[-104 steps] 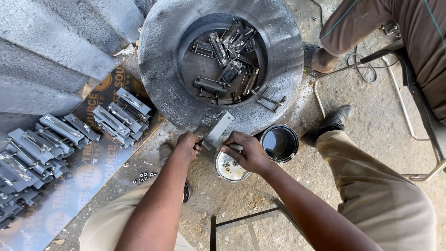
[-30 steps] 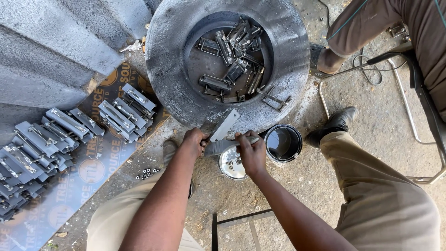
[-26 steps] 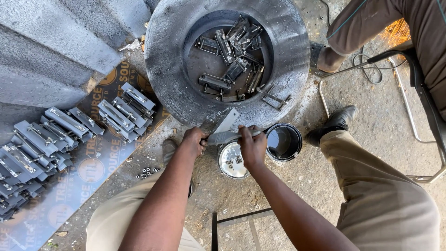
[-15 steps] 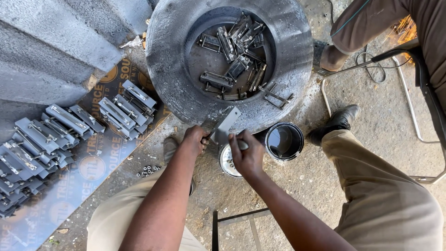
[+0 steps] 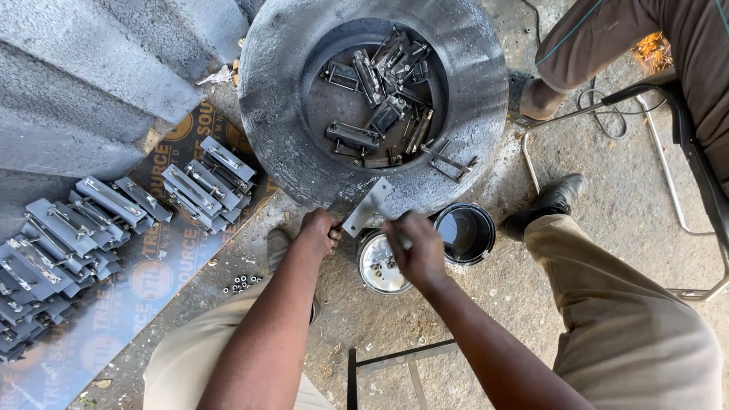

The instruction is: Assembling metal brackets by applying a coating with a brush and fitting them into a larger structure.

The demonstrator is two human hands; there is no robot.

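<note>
You're holding the flat metal plate (image 5: 367,206) in your left hand (image 5: 319,229), fingers curled around its lower end, so it's sticking up at a slant over the edge of the big tyre (image 5: 266,114). Your right hand (image 5: 414,247) is closed loosely around what looks like a thin brush handle, just beside the plate, but I can't tell exactly how you're gripping it because the fingers are blurred. It's hovering right above the small open tin (image 5: 381,263), with the black paint can (image 5: 465,231) sitting next to that.

If you're coating that plate, I'd say keep your left grip low on the end like you're doing, so your fingers aren't in the way of the face you're working on. Keeping the plate over the tin seems smart too, since drips are landing back in it rather than on the ground.

The pile of metal parts (image 5: 380,99) is lying inside the tyre, and the grey pieces (image 5: 83,228) are lined up on the printed board (image 5: 152,281) on your left. Someone else's leg (image 5: 585,45) is close by at the top right, so mind your elbow room.
</note>
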